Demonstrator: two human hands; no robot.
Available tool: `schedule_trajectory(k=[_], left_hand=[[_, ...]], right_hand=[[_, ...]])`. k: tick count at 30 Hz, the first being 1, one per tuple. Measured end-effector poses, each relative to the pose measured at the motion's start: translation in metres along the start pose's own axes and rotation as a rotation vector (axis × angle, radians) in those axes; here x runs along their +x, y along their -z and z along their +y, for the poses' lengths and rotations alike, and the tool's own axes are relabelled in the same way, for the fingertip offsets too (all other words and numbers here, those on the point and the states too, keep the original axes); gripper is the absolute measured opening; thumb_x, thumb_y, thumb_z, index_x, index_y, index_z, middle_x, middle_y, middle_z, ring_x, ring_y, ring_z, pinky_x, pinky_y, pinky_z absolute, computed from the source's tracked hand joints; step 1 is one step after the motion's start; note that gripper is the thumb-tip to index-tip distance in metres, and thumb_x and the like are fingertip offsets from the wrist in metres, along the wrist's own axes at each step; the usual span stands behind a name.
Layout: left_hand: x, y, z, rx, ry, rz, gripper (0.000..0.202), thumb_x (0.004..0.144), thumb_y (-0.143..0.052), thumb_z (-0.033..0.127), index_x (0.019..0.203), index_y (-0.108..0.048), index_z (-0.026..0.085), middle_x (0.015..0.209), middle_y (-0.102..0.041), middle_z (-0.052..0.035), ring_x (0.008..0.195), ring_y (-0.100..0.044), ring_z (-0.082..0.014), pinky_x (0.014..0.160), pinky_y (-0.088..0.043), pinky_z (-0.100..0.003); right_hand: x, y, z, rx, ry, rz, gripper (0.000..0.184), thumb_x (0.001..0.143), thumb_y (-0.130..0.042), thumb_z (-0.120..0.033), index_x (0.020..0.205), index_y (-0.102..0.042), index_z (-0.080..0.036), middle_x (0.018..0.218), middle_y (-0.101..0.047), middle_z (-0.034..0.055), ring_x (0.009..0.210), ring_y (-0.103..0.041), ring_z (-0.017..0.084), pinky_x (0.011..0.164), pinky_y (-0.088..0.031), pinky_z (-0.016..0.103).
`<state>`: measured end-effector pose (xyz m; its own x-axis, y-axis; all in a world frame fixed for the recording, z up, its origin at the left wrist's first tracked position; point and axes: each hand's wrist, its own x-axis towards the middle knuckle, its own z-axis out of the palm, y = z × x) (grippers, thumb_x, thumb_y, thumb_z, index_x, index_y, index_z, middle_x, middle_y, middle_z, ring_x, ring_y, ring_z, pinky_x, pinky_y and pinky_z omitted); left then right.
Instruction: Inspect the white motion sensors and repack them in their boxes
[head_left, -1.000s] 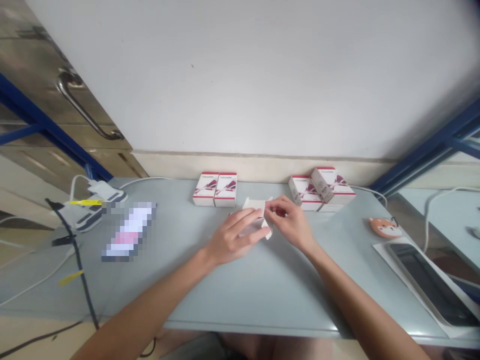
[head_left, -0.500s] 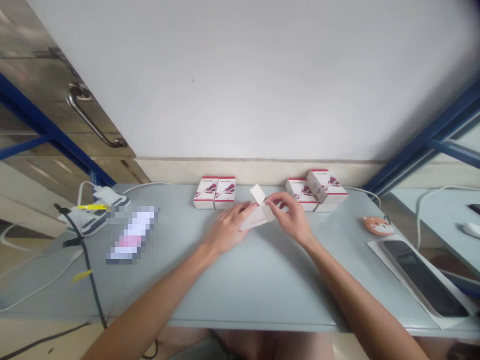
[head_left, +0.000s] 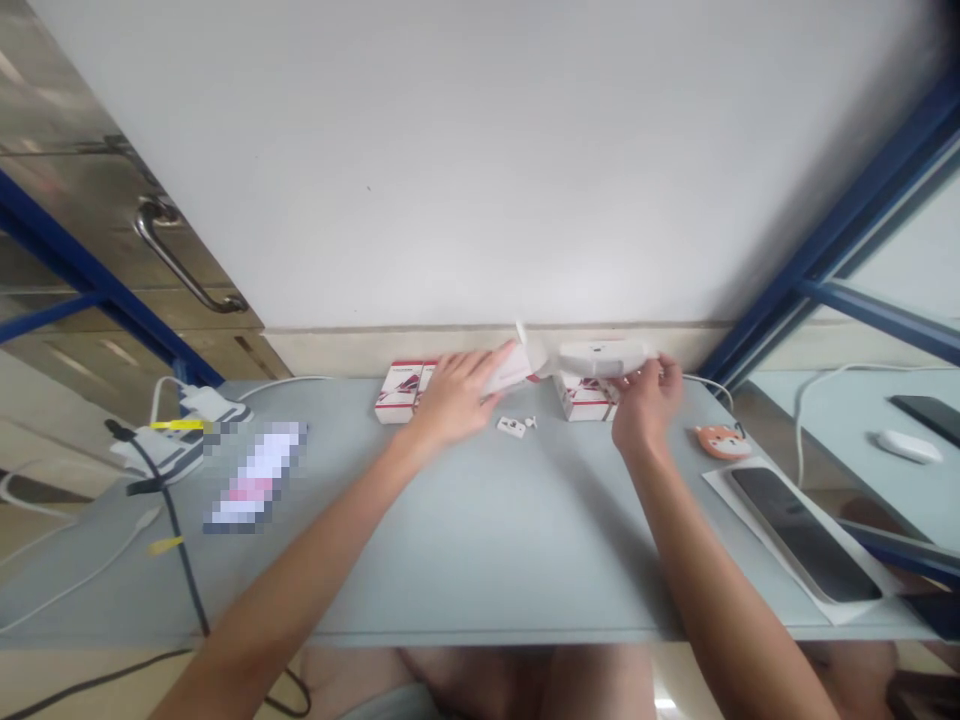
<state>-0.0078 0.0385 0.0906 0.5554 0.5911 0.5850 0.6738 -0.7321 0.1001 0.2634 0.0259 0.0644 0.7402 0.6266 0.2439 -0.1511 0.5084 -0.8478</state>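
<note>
Table [head_left: 465, 560]: one carton [head_left: 508, 368], one tray [head_left: 604, 357], two bits [head_left: 512, 427].

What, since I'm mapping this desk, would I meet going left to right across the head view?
White charger → pixelated item → red-and-white boxes → left hand → opened carton that it grips → white tray → right hand holding it → orange fox-shaped thing → dark phone → white mouse.
</note>
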Motion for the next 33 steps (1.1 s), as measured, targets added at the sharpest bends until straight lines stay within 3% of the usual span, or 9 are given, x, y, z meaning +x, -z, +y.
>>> schedule_trajectory(k=[4,10,13,16,18,20,25,29,33], left_hand=[[0.036,-0.028,-0.014,-0.207,0.085,-0.373,0.076,0.088,-0.069,0.017,0.160,-0.048,0.030,0.147,-0.066,-0.0102,0.130,-0.063,-0.0338,0.109,-0.049,-0.047],[0.032,-0.050,-0.017,-0.314,0.173,-0.266,0.072,0.082,-0.071,0.011,0.151,-0.058,0.026,0.145,-0.065,-0.0142,0.133,-0.060,-0.0362,0.114,-0.043,-0.056],[0.008,-0.037,-0.001,-0.433,0.246,-0.116,0.054,0.099,-0.059,0.021,0.153,-0.054,0.027,0.150,-0.060,-0.0142,0.140,-0.055,-0.0329,0.119,-0.039,-0.056],[-0.033,-0.028,0.020,-0.645,0.327,-0.074,0.052,0.108,-0.048,0.034,0.159,-0.041,0.025,0.135,-0.070,-0.0152,0.118,-0.071,-0.0274,0.100,-0.055,-0.044],[-0.063,-0.032,0.031,-1.257,0.502,-0.123,0.062,0.103,-0.063,0.038,0.159,-0.039,0.029,0.141,-0.067,-0.0159,0.117,-0.073,-0.0297,0.098,-0.056,-0.044],[-0.086,-0.040,0.035,-1.572,0.688,-0.085,0.067,0.094,-0.078,0.036,0.153,-0.047,0.030,0.138,-0.068,-0.0145,0.110,-0.074,-0.0282,0.098,-0.055,-0.043],[-0.101,-0.054,0.024,-1.927,0.933,-0.049,0.042,0.088,-0.084,0.041,0.121,-0.071,0.017,0.108,-0.077,-0.0115,0.079,-0.072,-0.0202,0.077,-0.054,-0.035],[-0.093,-0.050,0.019,-2.111,0.930,-0.170,0.049,0.090,-0.079,0.053,0.118,-0.075,0.013,0.110,-0.078,-0.0150,0.085,-0.074,-0.0245,0.079,-0.054,-0.035],[-0.092,-0.043,0.025,-2.240,0.884,-0.237,0.050,0.095,-0.072,0.053,0.124,-0.074,0.012,0.115,-0.079,-0.0160,0.088,-0.076,-0.0258,0.081,-0.054,-0.034]], right_hand=[[-0.004,-0.001,0.007,-0.065,0.019,0.085,0.026,0.085,-0.062,-0.043,0.099,-0.046,-0.028,0.087,-0.061,-0.0033,0.076,-0.068,0.016,0.059,-0.058,0.026],[-0.015,-0.004,0.010,-0.091,-0.039,0.041,0.026,0.083,-0.065,-0.041,0.098,-0.050,-0.025,0.091,-0.063,-0.0005,0.081,-0.066,0.016,0.061,-0.061,0.027],[-0.025,-0.009,0.009,-0.082,-0.122,-0.012,0.023,0.084,-0.064,-0.041,0.095,-0.052,-0.025,0.087,-0.063,-0.0015,0.078,-0.065,0.015,0.060,-0.060,0.026],[-0.045,-0.016,0.009,-0.076,-0.249,-0.097,0.023,0.084,-0.067,-0.042,0.088,-0.054,-0.024,0.081,-0.063,-0.0019,0.071,-0.064,0.015,0.056,-0.057,0.026],[-0.061,-0.021,0.008,-0.081,-0.323,-0.187,0.025,0.084,-0.071,-0.043,0.086,-0.056,-0.023,0.080,-0.064,-0.0009,0.071,-0.064,0.016,0.055,-0.056,0.027],[-0.076,-0.025,0.006,-0.089,-0.349,-0.327,0.026,0.085,-0.074,-0.044,0.092,-0.059,-0.024,0.085,-0.067,-0.0001,0.075,-0.065,0.017,0.055,-0.056,0.027],[-0.092,-0.023,-0.005,-0.244,-0.033,-0.623,0.019,0.092,-0.074,-0.040,0.096,-0.064,-0.024,0.088,-0.068,0.0002,0.073,-0.064,0.015,0.060,-0.055,0.027],[-0.090,-0.020,-0.020,-0.365,0.220,-0.614,0.013,0.094,-0.075,-0.036,0.095,-0.070,-0.024,0.086,-0.072,0.0019,0.075,-0.067,0.016,0.068,-0.057,0.030],[-0.088,-0.037,-0.033,-0.379,0.304,-0.613,0.015,0.093,-0.075,-0.037,0.092,-0.068,-0.023,0.084,-0.073,0.0017,0.070,-0.067,0.016,0.064,-0.056,0.030]])
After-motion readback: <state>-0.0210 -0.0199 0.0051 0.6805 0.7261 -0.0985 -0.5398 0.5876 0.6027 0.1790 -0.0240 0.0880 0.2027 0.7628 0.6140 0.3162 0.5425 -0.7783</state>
